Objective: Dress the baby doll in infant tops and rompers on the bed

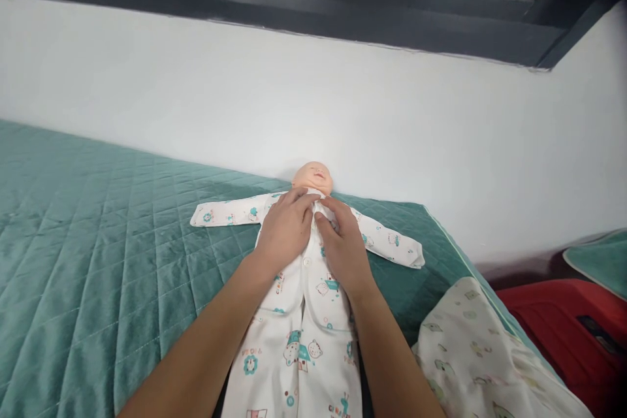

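A green quilt (73,261) supports the doll (312,176), which lies face-up, sleeves (392,238) spread, presumably keeping its front accessible. Below the doll's chin, left hand (288,225) and right hand (344,238) rest close together at the jacket (314,290) neckline, fingers loosely curled; whether either pinches fabric cannot be determined.

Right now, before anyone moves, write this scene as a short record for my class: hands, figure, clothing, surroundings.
left hand: on the upper front of the white long-sleeved printed garment, fingers near the collar
right hand: on the same front, fingertips near the collar
figure: smooth-headed plastic-looking doll, face up, head above the collar
sleeves: spread to both sides
surface: green quilted cover
at right: crumpled white printed cloth; red object beyond
behind: plain white wall
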`<state>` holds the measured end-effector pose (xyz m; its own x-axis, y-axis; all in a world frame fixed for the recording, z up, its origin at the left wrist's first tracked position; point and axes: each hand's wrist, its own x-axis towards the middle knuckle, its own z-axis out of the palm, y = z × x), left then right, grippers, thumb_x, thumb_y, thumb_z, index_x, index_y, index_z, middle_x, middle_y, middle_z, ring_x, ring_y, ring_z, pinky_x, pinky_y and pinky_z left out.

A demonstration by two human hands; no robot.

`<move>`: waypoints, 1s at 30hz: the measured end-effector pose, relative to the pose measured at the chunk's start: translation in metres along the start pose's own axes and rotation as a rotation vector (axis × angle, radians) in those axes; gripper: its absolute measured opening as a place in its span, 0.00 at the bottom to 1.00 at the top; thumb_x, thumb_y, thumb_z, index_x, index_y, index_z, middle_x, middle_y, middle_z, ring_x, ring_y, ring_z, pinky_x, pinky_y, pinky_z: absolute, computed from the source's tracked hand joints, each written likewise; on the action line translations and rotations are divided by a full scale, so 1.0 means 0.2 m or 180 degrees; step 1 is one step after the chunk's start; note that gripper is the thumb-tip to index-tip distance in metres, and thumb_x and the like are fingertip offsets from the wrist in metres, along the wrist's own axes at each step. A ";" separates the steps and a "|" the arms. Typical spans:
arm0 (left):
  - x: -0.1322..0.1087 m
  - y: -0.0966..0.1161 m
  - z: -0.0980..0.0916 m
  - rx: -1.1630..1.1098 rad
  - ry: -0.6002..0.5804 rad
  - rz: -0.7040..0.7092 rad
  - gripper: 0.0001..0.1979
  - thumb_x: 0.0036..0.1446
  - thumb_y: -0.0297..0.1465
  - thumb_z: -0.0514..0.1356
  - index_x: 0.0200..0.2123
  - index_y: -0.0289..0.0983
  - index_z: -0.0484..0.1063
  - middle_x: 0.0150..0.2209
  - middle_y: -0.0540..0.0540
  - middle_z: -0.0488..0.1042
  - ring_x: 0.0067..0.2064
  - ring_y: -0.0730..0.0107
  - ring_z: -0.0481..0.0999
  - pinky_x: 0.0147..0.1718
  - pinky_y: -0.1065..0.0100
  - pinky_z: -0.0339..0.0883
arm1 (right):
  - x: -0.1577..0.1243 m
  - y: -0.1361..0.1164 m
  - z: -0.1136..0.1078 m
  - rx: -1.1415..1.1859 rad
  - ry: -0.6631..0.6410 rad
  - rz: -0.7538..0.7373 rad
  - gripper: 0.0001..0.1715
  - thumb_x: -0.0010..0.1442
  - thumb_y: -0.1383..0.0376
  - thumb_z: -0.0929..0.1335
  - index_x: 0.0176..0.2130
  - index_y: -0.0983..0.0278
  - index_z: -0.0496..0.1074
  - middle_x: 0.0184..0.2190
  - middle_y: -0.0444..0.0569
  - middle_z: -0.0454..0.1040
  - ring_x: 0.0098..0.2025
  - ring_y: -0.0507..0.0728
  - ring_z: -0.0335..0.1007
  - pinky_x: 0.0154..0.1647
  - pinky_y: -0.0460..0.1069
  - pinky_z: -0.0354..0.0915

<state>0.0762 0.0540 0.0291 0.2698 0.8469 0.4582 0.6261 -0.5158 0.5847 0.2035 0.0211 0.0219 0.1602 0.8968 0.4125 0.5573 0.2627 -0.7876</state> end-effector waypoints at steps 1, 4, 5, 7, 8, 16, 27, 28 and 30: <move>0.00 0.00 0.00 -0.0012 0.0028 -0.0006 0.18 0.67 0.28 0.46 0.54 0.42 0.70 0.57 0.45 0.70 0.58 0.61 0.69 0.56 0.58 0.65 | 0.00 0.00 0.00 -0.0080 -0.0012 -0.0043 0.20 0.65 0.59 0.62 0.54 0.58 0.70 0.59 0.48 0.68 0.62 0.60 0.60 0.65 0.60 0.55; 0.00 0.01 0.00 -0.0017 0.0062 -0.0036 0.17 0.67 0.29 0.45 0.53 0.40 0.69 0.56 0.45 0.71 0.57 0.61 0.70 0.56 0.58 0.65 | -0.01 -0.01 0.00 -0.0391 -0.0034 -0.0126 0.22 0.66 0.59 0.60 0.57 0.57 0.69 0.60 0.49 0.66 0.63 0.60 0.59 0.65 0.61 0.55; 0.00 0.01 0.00 -0.0008 0.0053 -0.0040 0.17 0.67 0.29 0.45 0.53 0.40 0.69 0.56 0.45 0.71 0.57 0.61 0.69 0.56 0.58 0.65 | -0.01 -0.01 0.00 -0.0525 -0.0049 -0.0159 0.23 0.67 0.59 0.60 0.58 0.57 0.68 0.61 0.49 0.65 0.63 0.61 0.58 0.65 0.61 0.55; 0.00 0.01 0.00 0.0020 0.0029 -0.0047 0.18 0.67 0.30 0.44 0.53 0.40 0.69 0.57 0.45 0.70 0.58 0.61 0.69 0.57 0.57 0.64 | -0.01 -0.01 0.00 -0.0802 -0.0069 -0.0197 0.24 0.67 0.58 0.58 0.59 0.56 0.68 0.62 0.50 0.64 0.64 0.62 0.57 0.65 0.62 0.56; 0.01 0.01 0.00 0.0034 0.0016 -0.0052 0.18 0.67 0.30 0.44 0.53 0.39 0.70 0.57 0.45 0.70 0.58 0.60 0.68 0.58 0.57 0.64 | -0.02 -0.01 0.01 -0.0913 -0.0070 -0.0203 0.24 0.68 0.58 0.58 0.59 0.57 0.68 0.62 0.51 0.64 0.64 0.63 0.57 0.64 0.63 0.56; 0.01 0.02 -0.01 0.0053 -0.0071 -0.0093 0.20 0.67 0.30 0.44 0.54 0.38 0.71 0.59 0.43 0.68 0.60 0.59 0.67 0.59 0.55 0.62 | -0.02 -0.03 0.01 -0.1090 0.0013 -0.0173 0.21 0.67 0.58 0.59 0.54 0.58 0.72 0.60 0.52 0.66 0.62 0.64 0.60 0.61 0.63 0.59; 0.00 0.01 0.00 -0.0034 -0.0001 -0.0108 0.19 0.66 0.30 0.46 0.51 0.40 0.73 0.58 0.44 0.69 0.60 0.60 0.68 0.59 0.56 0.63 | 0.03 0.04 -0.01 0.0336 -0.0092 0.0542 0.15 0.59 0.55 0.67 0.43 0.56 0.76 0.61 0.46 0.65 0.64 0.62 0.58 0.63 0.59 0.58; 0.00 0.01 -0.01 -0.0040 -0.0009 -0.0118 0.18 0.66 0.30 0.46 0.51 0.40 0.74 0.58 0.45 0.69 0.60 0.60 0.68 0.59 0.56 0.63 | 0.03 0.04 -0.01 0.0426 -0.0097 0.0607 0.15 0.58 0.54 0.67 0.43 0.56 0.77 0.61 0.45 0.65 0.64 0.61 0.58 0.62 0.59 0.59; 0.00 0.01 -0.01 -0.0051 -0.0050 -0.0167 0.19 0.66 0.30 0.46 0.50 0.41 0.74 0.59 0.46 0.69 0.60 0.60 0.67 0.59 0.56 0.63 | 0.04 0.05 -0.02 0.0552 -0.0096 0.0682 0.14 0.57 0.54 0.68 0.42 0.55 0.77 0.60 0.44 0.66 0.64 0.61 0.57 0.62 0.58 0.59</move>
<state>0.0762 0.0529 0.0320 0.2483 0.8747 0.4162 0.6280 -0.4725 0.6183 0.2138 0.0293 0.0182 0.2337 0.9479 0.2163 0.3651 0.1206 -0.9231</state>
